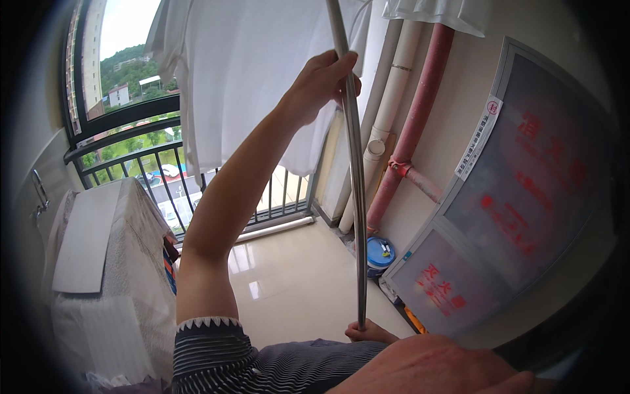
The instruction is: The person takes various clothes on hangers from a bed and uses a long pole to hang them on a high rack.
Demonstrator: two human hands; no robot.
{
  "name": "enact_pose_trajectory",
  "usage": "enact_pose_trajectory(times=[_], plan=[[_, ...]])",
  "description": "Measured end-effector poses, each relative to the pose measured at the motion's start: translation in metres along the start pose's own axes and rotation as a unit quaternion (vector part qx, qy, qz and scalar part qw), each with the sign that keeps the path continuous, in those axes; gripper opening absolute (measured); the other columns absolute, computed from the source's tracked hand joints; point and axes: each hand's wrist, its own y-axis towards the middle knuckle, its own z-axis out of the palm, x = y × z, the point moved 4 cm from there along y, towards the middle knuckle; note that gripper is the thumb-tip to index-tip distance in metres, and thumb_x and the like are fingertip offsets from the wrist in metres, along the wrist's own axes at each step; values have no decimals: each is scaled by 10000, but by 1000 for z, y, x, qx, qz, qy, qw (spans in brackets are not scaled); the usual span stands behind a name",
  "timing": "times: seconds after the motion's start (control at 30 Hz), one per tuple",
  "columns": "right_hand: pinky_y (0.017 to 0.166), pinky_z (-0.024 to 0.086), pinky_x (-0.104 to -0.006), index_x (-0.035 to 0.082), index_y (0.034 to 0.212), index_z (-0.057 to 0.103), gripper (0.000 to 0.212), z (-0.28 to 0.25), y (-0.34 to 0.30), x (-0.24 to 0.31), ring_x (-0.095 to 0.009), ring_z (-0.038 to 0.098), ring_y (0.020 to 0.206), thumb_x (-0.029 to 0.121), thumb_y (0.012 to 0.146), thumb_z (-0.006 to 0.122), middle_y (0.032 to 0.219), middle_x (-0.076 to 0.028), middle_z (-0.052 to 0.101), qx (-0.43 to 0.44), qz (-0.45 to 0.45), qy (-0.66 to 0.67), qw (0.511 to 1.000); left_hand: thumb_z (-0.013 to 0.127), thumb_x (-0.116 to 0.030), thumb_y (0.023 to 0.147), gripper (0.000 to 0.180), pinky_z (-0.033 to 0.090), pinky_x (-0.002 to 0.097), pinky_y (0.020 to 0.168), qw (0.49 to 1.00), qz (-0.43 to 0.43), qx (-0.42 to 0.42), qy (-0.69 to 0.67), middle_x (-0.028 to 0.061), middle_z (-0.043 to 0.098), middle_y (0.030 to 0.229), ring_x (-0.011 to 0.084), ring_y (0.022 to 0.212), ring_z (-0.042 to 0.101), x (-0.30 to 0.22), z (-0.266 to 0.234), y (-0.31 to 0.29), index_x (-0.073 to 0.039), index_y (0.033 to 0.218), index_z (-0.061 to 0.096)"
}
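Note:
A long shiny metal pole (357, 197) runs nearly upright through the middle of the view and leaves it at the top edge. Raised high, my left hand (331, 79) is closed around its upper part. My right hand (371, 331) grips its lower end near my body, partly hidden by my own arm. Just behind my left hand hangs a white shirt (243, 85). Another white cloth (436, 13) hangs at the top edge, right of the pole. What the pole's upper end touches lies out of view.
Balcony railings (157, 171) and a window stand at the far left. A covered bulky object (141, 262) with a white board (88, 236) on it is at the left. Red (413, 111) and white pipes, a blue-lidded bucket (379, 253) and a grey cabinet door (505, 157) line the right wall.

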Motion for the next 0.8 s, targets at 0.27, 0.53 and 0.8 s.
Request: enact_pose_trajectory(times=[0.27, 0.53, 0.8], plan=[[350, 304, -230, 82, 679, 479, 248, -41, 5, 111, -88, 387, 397, 250, 841, 565, 485, -5, 399, -205, -284, 63, 935, 636, -218, 761, 450, 463, 237, 564, 903, 298, -91, 297, 54, 617, 889, 104, 721, 590, -75, 6, -53, -66, 1163, 501], [319, 271, -228, 106, 619, 407, 387, -84, -6, 238, -77, 346, 350, 402, 795, 584, 453, 22, 343, -332, -403, -7, 853, 521, -120, 816, 240, 518, 283, 656, 717, 553, -90, 415, 121, 596, 991, 149, 770, 605, -176, -22, -213, -23, 1031, 566], [295, 220, -211, 131, 569, 333, 468, -103, -31, 333, -58, 292, 318, 485, 792, 542, 430, 44, 254, -365, -472, 3, 803, 470, -130, 825, 247, 507, 289, 661, 687, 547, -96, 469, 143, 594, 952, 166, 753, 598, -200, -32, -217, -6, 1013, 570]])
